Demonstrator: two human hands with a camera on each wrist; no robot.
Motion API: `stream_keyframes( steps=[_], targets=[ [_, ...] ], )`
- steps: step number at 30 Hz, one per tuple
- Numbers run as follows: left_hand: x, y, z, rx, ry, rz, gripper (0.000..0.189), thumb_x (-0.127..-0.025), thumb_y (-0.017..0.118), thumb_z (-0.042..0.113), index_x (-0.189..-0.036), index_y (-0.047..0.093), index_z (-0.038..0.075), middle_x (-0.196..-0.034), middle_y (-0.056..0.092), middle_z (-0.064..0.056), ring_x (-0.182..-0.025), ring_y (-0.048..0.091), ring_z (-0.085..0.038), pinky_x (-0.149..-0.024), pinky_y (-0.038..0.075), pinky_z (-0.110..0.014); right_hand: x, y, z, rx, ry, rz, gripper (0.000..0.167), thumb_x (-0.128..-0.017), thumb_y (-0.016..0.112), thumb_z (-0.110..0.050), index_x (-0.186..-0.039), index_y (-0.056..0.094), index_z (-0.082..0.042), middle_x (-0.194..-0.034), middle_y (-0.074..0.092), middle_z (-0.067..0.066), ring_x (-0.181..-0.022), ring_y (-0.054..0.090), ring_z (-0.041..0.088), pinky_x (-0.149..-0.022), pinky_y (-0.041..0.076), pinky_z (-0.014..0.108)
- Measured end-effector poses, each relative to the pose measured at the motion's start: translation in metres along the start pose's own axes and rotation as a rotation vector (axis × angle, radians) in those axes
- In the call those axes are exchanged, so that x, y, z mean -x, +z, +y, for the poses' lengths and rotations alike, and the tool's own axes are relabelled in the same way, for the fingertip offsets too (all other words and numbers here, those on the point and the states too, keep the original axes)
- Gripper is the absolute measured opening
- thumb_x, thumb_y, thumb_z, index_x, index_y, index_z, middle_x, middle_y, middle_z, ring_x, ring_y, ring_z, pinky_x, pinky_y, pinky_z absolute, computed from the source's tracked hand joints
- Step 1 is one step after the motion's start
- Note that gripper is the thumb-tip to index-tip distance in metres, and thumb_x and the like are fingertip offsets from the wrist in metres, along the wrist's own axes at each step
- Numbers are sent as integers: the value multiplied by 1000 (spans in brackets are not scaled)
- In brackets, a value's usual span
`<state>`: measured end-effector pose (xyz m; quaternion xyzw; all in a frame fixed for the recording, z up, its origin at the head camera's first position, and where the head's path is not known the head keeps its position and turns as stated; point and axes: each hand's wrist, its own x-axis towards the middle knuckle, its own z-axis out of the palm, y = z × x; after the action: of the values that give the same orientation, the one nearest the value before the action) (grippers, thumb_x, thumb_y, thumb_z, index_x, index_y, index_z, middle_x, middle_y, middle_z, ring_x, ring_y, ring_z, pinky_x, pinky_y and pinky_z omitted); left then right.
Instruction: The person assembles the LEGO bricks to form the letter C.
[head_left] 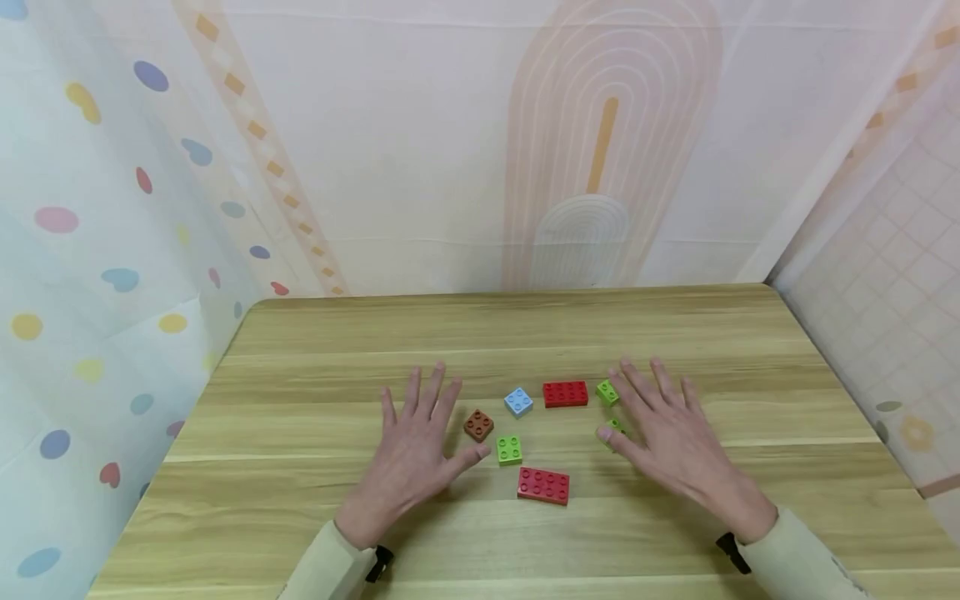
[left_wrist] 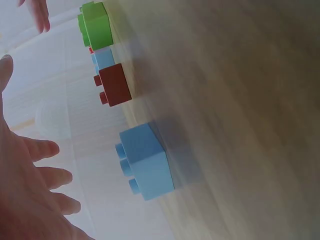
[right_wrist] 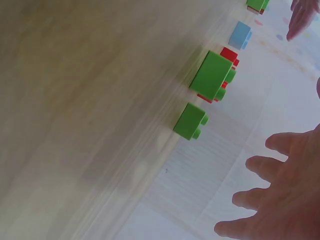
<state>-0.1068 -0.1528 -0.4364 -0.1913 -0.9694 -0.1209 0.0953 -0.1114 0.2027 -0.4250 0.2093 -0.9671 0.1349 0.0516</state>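
Red colours two of your bricks: the far red brick (head_left: 566, 394), and the near red brick (head_left: 543, 486), which lies closest to your side of the desk (head_left: 637, 325). Just past the near one's left end is the large green brick (head_left: 509, 450). Beyond it sits the small blue brick (head_left: 518, 402), with the brown brick (head_left: 478, 426) off to the left, near your left thumb. Just right of the far red one lies the far green brick (head_left: 607, 392); another, the covered green brick (head_left: 615, 429), is partly hidden by your right thumb. Your left wrist view adds the hidden blue brick (left_wrist: 147, 170), which your hand masks from the head view.

All eight lie separate, none stacked, joined or held. I judge that you are at rest, with the handling either all ahead or all finished; the pictures cannot tell which. Counted: two red, three green, two blue, one brown.

Your left grip (head_left: 412, 454) and right grip (head_left: 678, 429) flank the group, fingers apart and fairly straight, clamped on nothing; both wrist views show them raised above the bricks. Farther out come two black straps (head_left: 380, 564), one by each wrist, and two pale sleeves (head_left: 322, 567). Patterned cloth (head_left: 405, 142) hangs behind the desk and along its sides.
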Motion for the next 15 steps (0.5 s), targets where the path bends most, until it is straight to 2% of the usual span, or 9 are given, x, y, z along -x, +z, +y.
stream_keyframes(
  steps=[8, 15],
  targets=[
    [2, 1, 7, 25, 45, -9, 92, -91, 63, 68, -156, 43, 6, -169, 24, -14, -154, 16, -46, -114, 8, -81, 2, 3, -7, -5, -18, -2, 79, -101, 53, -61, -160, 38, -11, -168, 26, 13, -153, 15, 48, -116, 17, 77],
    [1, 2, 14, 50, 116, -21, 88, -91, 64, 67, -153, 48, 7, -167, 31, -15, -154, 21, -43, -115, 8, -80, 4, 6, -12, -14, -55, 1, 79, -100, 55, -61, -160, 39, -12, -167, 31, 11, -152, 21, 49, -115, 21, 77]
  ],
)
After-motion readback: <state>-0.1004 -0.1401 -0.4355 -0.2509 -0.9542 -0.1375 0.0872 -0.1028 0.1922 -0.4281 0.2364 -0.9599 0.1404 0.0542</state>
